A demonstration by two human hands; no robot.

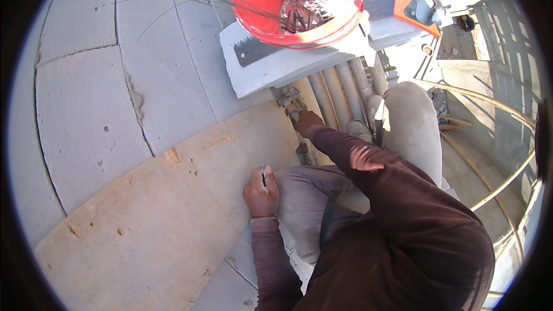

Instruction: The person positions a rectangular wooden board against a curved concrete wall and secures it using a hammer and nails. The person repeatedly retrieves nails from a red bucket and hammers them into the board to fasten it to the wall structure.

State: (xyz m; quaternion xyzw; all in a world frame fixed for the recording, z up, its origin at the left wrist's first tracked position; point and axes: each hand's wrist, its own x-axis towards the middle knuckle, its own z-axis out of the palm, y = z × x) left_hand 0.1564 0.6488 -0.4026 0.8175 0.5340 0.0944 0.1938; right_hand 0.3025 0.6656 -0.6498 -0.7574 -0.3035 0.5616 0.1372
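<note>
My left hand (261, 194) is closed in a fist over the right end of a large plywood sheet (144, 219). A bit of something pale and grey shows between its thumb and fingers, too small to name. Further out, my right hand (309, 122) is wrapped round what looks like a hammer (295, 105); its metal head lies near the sheet's far right corner. Beneath that hand is a narrow gap beside a light wooden strip (308, 101), with grey rubble in it. The lower part of the tool is hidden by my fingers.
Beyond my right hand a white block (253, 75) carries a saw blade (253, 50) and a red bucket (340, 34) with wires and a rebar rod. An orange-handled saw (412, 11) lies right of it. Round poles (345, 83) run beside my knee. Grey blocks (86, 103) pave the left.
</note>
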